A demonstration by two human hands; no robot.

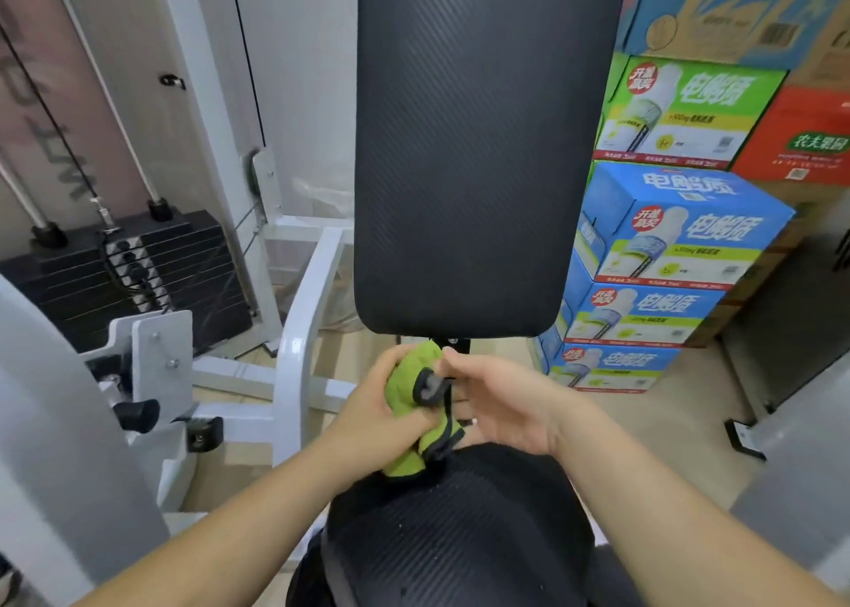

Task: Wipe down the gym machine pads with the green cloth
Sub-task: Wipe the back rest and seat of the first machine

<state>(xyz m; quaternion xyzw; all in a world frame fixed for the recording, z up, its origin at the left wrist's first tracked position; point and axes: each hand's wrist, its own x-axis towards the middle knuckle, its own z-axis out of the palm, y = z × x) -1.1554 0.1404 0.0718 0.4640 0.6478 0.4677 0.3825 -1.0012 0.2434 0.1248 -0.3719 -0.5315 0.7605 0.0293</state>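
Back pad: the tall black back pad [478,146] stands upright and fills the middle of the view, with neither hand on it; the likely slip is a patchy wipe, since a cloth kept in a wad would meet only a narrow strip of so broad a face
Seat pad: the black seat pad [460,537] lies at the bottom of the view, just under the hands; if the grip loosens, the cloth would probably drop onto it or slide off to the floor
White frame: the machine's white frame [299,330] and a weight stack [138,275] stand to the left, near enough that a wide swing of the elbow could knock them
Cartons: stacked drink cartons [667,247] rise on the right, just beside the back pad, leaving little room for a stroke round that edge
Left hand: the left hand [381,399] is held out, fingers curled round the bunched cloth and gripping it
Right hand: the right hand [501,399] reaches in from the other side, fingers nearly straight, tips at the cloth's dark hem; whether they pinch it or only touch it cannot be told
Green cloth: the green cloth [409,376] sits crumpled between the two hands, below the back pad's lower edge and above the rear of the seat pad; whether its lower end touches the seat is unclear
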